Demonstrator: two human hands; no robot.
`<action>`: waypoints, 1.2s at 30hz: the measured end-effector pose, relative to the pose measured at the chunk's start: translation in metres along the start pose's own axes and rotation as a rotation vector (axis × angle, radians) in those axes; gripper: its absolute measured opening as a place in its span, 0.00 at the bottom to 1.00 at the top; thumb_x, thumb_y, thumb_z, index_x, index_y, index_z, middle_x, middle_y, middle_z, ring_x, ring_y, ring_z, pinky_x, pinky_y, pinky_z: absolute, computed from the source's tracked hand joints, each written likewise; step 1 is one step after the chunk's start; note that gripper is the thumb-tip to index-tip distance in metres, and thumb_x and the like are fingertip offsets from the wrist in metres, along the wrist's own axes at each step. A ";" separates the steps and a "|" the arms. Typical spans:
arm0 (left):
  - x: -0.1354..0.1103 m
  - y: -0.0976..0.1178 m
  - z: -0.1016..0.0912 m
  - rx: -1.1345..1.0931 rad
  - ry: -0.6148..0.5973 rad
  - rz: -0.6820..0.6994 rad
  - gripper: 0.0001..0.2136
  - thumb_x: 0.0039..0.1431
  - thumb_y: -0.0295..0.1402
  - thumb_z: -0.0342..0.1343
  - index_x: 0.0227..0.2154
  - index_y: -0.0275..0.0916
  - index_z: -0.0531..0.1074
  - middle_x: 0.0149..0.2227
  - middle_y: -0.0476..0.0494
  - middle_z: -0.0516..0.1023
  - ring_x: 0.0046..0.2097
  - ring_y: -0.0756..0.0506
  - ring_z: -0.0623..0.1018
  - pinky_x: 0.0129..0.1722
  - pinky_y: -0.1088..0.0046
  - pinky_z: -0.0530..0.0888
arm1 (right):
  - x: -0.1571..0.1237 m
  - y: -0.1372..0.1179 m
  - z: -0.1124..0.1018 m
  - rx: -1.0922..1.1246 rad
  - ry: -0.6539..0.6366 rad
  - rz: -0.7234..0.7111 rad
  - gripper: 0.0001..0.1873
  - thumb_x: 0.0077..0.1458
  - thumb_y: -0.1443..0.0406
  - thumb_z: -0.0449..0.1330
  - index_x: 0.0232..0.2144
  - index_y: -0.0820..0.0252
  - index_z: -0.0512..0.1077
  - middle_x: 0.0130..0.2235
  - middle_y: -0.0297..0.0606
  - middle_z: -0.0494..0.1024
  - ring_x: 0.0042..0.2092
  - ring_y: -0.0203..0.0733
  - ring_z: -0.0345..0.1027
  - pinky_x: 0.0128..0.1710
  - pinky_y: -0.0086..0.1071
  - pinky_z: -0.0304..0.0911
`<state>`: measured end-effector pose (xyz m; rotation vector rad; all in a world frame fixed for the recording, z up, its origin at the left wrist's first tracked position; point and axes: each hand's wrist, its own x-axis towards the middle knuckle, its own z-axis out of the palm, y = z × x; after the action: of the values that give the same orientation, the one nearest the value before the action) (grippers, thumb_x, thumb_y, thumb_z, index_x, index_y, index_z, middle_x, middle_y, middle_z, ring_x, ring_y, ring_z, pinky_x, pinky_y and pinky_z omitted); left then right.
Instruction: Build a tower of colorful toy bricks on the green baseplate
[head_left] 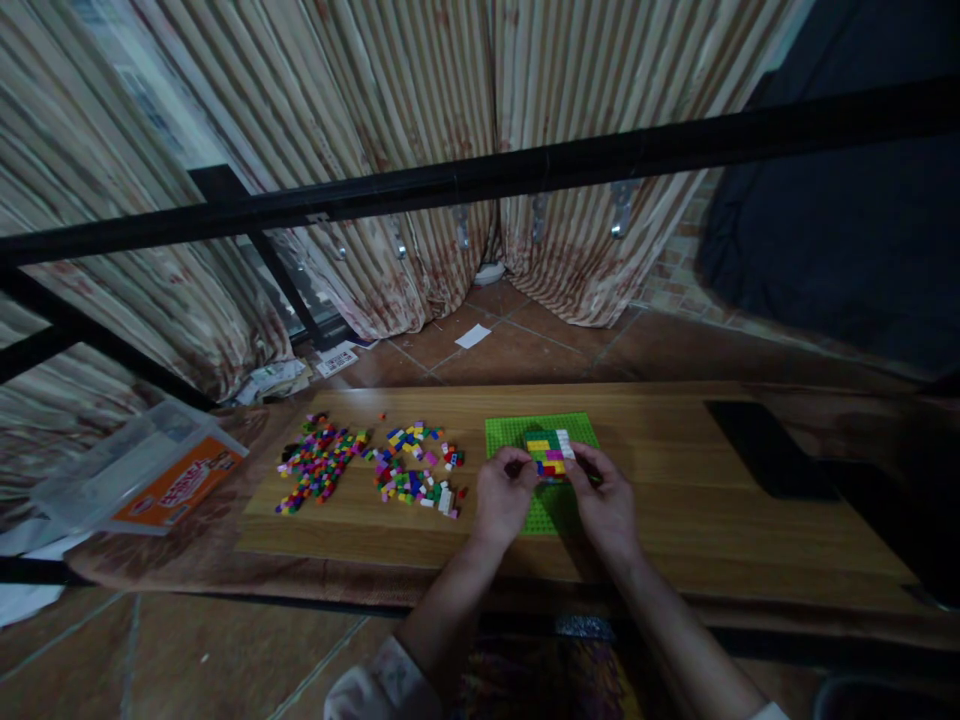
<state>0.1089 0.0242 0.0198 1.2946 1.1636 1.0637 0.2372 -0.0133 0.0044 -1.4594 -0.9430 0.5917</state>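
Over a green studded baseplate (541, 518), both hands are at a small multicoloured block of joined toy bricks (550, 447), with green, yellow, white, pink, red and blue pieces showing. My right hand (606, 500) grips its right side, thumb on the white part. My left hand (505, 497) is closed at the lower left corner, thumb and fingers pinched together; whatever small piece lies between them is too small to make out. Left of the baseplate lie a nearer scatter of loose bricks (412, 475) and a denser pile of small bricks (322, 460).
A wooden board (675, 530) carries everything. A black flat object (772, 450) lies on its right. A clear plastic box (142, 470) with an orange label stands beyond the left end. A black metal rail (465, 185) crosses in front of striped curtains (420, 90).
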 end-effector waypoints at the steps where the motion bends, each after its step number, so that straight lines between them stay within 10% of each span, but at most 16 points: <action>1: 0.000 0.001 -0.001 -0.014 0.003 -0.009 0.04 0.50 0.33 0.57 0.28 0.38 0.72 0.25 0.51 0.73 0.28 0.51 0.73 0.30 0.76 0.71 | 0.000 -0.001 -0.001 0.003 -0.006 0.002 0.21 0.52 0.52 0.59 0.43 0.59 0.74 0.43 0.43 0.79 0.43 0.44 0.73 0.47 0.41 0.66; 11: -0.042 0.011 -0.063 -0.042 0.160 -0.010 0.13 0.52 0.43 0.57 0.30 0.37 0.73 0.27 0.49 0.73 0.30 0.50 0.73 0.31 0.75 0.73 | 0.030 -0.010 -0.035 -0.261 -0.039 -0.120 0.25 0.57 0.49 0.53 0.47 0.60 0.72 0.45 0.45 0.76 0.40 0.44 0.71 0.41 0.40 0.66; 17: -0.059 -0.008 -0.135 0.248 0.379 -0.009 0.14 0.54 0.44 0.54 0.32 0.37 0.74 0.28 0.48 0.77 0.32 0.47 0.76 0.33 0.74 0.72 | 0.046 -0.032 0.003 -0.557 -0.342 -0.499 0.22 0.60 0.53 0.50 0.51 0.55 0.69 0.53 0.44 0.72 0.55 0.50 0.64 0.55 0.46 0.58; 23: -0.057 -0.016 -0.189 0.583 0.511 -0.031 0.14 0.55 0.43 0.52 0.32 0.39 0.76 0.31 0.45 0.80 0.35 0.43 0.78 0.34 0.72 0.71 | 0.044 -0.018 0.028 -0.819 -0.444 -0.514 0.23 0.62 0.52 0.47 0.48 0.56 0.72 0.46 0.44 0.76 0.48 0.51 0.66 0.49 0.47 0.60; 36: -0.009 -0.026 -0.211 0.765 0.437 0.185 0.10 0.60 0.35 0.48 0.32 0.38 0.72 0.32 0.43 0.78 0.36 0.47 0.76 0.38 0.73 0.71 | 0.046 -0.026 0.030 -1.049 -0.552 -0.365 0.28 0.62 0.49 0.40 0.47 0.58 0.71 0.49 0.47 0.75 0.51 0.54 0.65 0.49 0.49 0.58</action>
<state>-0.1029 0.0432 0.0064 1.8314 1.9303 1.1086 0.2324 0.0399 0.0336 -1.9736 -2.1106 0.1964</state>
